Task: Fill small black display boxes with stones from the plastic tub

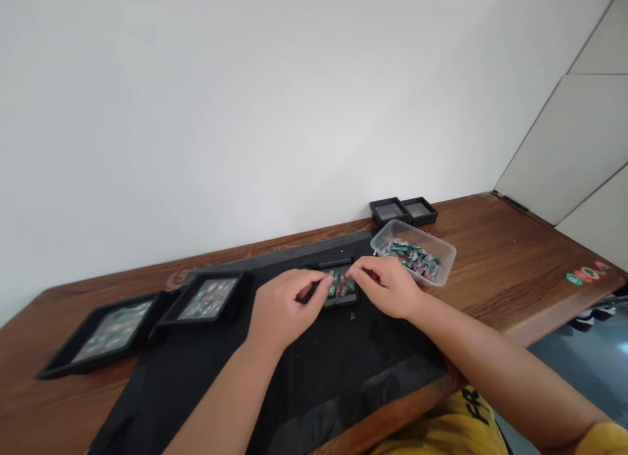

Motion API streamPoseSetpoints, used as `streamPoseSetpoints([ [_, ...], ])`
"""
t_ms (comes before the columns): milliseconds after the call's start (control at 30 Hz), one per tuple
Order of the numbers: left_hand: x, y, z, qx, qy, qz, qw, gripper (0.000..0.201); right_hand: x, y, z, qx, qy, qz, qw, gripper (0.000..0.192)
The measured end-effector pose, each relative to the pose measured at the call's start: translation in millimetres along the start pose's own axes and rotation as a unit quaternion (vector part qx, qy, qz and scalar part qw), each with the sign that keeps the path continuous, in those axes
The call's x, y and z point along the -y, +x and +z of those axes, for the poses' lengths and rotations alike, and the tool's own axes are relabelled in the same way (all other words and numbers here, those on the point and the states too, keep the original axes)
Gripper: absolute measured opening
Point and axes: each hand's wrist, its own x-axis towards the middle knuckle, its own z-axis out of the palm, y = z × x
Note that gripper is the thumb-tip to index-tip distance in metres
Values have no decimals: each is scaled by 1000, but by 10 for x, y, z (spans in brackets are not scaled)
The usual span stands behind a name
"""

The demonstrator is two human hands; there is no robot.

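Note:
A small black tray [346, 300] with several green and reddish beads lies on a black mat [304, 370]. My left hand [284, 308] rests at the tray's left side, its fingertips pinched at the tray's edge. My right hand [385, 283] hovers at the tray's right side, fingers curled down over the beads. Whether either hand pinches a bead is too small to tell. A clear plastic tub [444, 255] of the same beads stands just right of my right hand.
Two black framed display boxes [209, 298] [105, 334] with beads inside lie to the left. Two small black boxes [390, 211] [419, 209] sit at the back by the wall. Coloured stickers [586, 273] mark the wooden table [510, 272] near its right edge.

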Motion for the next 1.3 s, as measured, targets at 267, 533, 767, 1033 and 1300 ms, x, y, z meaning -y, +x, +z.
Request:
streamPoseSetpoints([
  [267, -31, 28, -48, -111, 28, -36, 993, 39, 73, 22, 21, 117, -194, 109, 968, 28],
  [533, -1, 27, -25, -105, 16, -75, 991, 37, 95, 18, 14, 145, -220, 106, 959, 35],
  [767, 18, 21, -19, -84, 17, -97, 992, 39, 30, 36, 63, 140, -217, 109, 960, 28],
  [1033, 0, 35, -22, -60, 1, -102, 993, 40, -18, 74, 65, 132, -166, 131, 968, 20],
  [1300, 21, 23, -24, -68, -9, -103, 992, 40, -42, 45, 43, 70, -62, 80, 992, 13],
])
